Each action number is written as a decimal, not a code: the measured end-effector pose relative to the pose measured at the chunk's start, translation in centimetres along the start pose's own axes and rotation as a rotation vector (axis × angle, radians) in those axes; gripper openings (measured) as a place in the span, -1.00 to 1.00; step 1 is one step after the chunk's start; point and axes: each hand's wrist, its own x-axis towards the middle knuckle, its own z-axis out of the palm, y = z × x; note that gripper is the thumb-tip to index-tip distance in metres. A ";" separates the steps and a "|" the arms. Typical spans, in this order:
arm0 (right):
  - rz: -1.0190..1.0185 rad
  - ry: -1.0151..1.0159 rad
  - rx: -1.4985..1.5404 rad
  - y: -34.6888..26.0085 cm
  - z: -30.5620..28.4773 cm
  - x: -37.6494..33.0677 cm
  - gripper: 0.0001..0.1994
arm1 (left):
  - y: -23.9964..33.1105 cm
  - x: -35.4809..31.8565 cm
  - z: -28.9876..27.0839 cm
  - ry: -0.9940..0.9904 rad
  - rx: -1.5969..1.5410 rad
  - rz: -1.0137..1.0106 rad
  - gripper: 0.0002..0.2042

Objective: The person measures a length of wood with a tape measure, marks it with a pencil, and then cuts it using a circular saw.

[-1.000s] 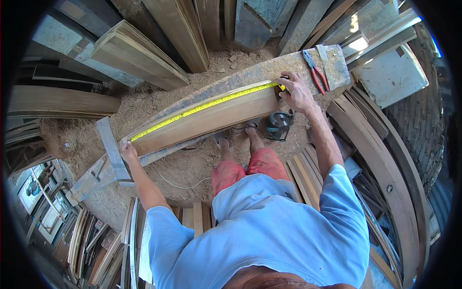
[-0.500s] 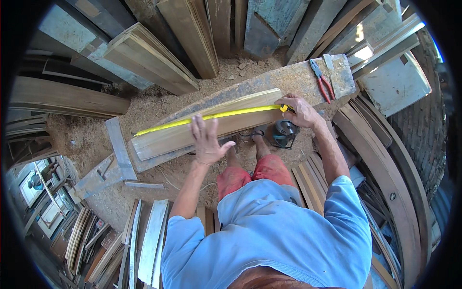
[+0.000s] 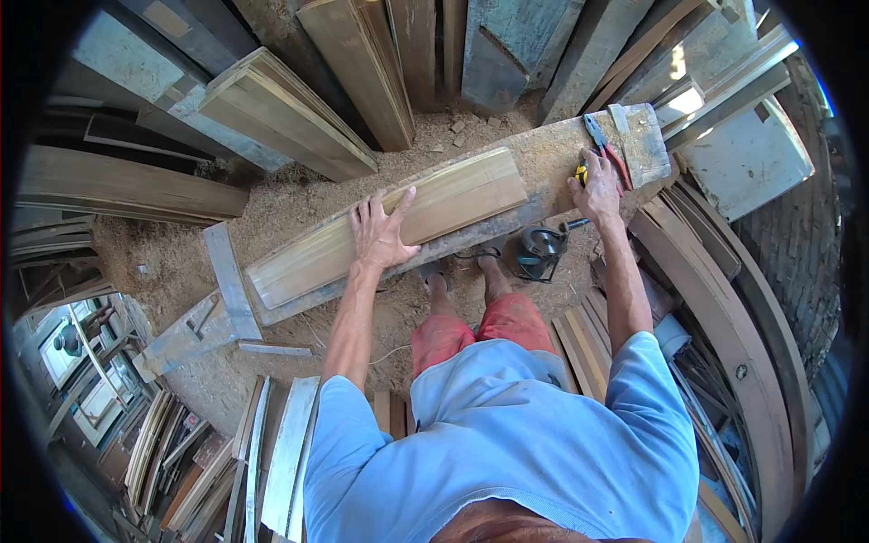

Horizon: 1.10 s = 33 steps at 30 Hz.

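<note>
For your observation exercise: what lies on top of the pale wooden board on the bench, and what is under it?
On the pale board only the left hand rests flat. Under it is the sawdust-covered bench. The bench surface directly beneath the board is covered.

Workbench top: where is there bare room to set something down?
Free: the sawdusty strip of bench between the wooden board and the right hand. Crowded: the far right end, with red-handled pliers; the left hand presses the board.

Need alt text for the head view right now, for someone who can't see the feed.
A person's left hand presses flat on a long pale wooden board lying on a sawdust-covered workbench, while the right hand rests on a yellow tape measure beside red pliers. A circular saw sits below, near the feet.
</note>
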 end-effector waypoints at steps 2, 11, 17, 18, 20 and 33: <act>0.027 -0.018 -0.023 -0.7 0.4 0.0 -0.27 | -0.6 -0.2 0.2 0.002 0.030 0.000 0.25; -0.036 0.184 -0.043 -1.4 2.2 -0.1 -0.25 | -0.9 -0.2 0.1 0.004 0.048 0.030 0.27; -0.103 0.227 -0.235 -3.5 1.1 -0.2 -0.34 | -0.3 -0.5 -1.0 -0.058 0.042 -0.031 0.21; -0.099 0.163 -0.100 -4.4 1.3 -0.6 -0.37 | -0.3 -0.4 -1.0 -0.057 0.034 -0.037 0.21; -0.129 -0.025 0.066 -6.0 1.5 -1.5 -0.41 | -0.4 -0.3 -1.3 -0.089 -0.013 -0.045 0.20; -0.007 -0.018 0.019 -4.9 7.9 -7.6 -0.39 | -1.9 -13.3 5.0 0.372 -0.481 0.015 -0.46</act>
